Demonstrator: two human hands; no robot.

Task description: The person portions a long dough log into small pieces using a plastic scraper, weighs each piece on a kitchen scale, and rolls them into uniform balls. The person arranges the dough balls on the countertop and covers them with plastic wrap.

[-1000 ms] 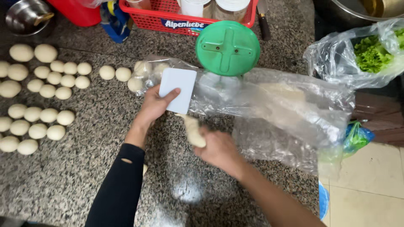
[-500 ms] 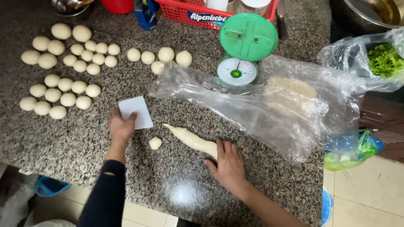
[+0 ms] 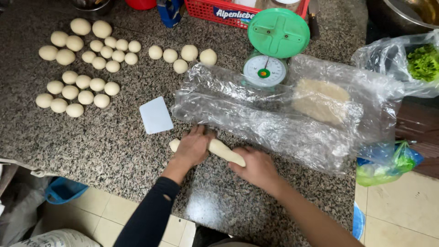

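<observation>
Two hands are pressing flat on a pale dough roll [image 3: 222, 150] lying on the speckled stone surface [image 3: 114, 146]. Left hand [image 3: 193, 146] is covering its left part, fingers spread, palm down; right hand [image 3: 256, 165] is resting open at its right end. Just beyond, a white scraper [image 3: 156, 115] is lying beside crinkled clear plastic [image 3: 274, 119]. Many dough balls [image 3: 82, 87] are sitting in clusters farther left, and a green-topped scale [image 3: 272, 50] is standing behind.
</observation>
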